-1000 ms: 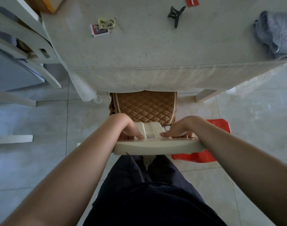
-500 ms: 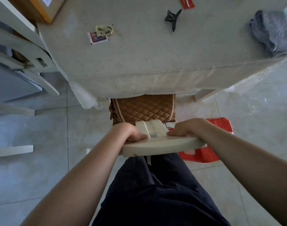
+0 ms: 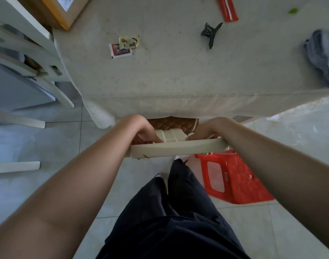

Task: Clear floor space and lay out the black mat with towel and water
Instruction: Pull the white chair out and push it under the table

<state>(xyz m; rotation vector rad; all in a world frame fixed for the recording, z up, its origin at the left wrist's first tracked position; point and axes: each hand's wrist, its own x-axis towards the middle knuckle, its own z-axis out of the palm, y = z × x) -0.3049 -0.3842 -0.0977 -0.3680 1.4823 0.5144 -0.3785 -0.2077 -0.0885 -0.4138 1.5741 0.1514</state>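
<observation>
Both hands grip the curved top rail of a cream-painted wooden chair (image 3: pixel 175 148), the left hand (image 3: pixel 147 131) at its left end and the right hand (image 3: pixel 203 130) at its right end, fingers wrapped closed over the rail. A brown quilted seat cushion (image 3: pixel 174 123) on that chair sits mostly tucked beneath the edge of the bench (image 3: pixel 178 75), a table draped in a pale speckled cloth. No black mat or water shows in this view. Just right of the chair stands a red plastic stool (image 3: pixel 232 176) on the pale tiled floor (image 3: pixel 38 146). The person's dark trousers (image 3: pixel 171 221) fill the lower middle. On the bench lie a black hair claw clip (image 3: pixel 210 33), a small red-and-white sachet (image 3: pixel 121 51), a red packet (image 3: pixel 228 9) and a crumpled grey cloth (image 3: pixel 321 55) at the right edge. Another cream chair (image 3: pixel 29 53) stands at the left.
</observation>
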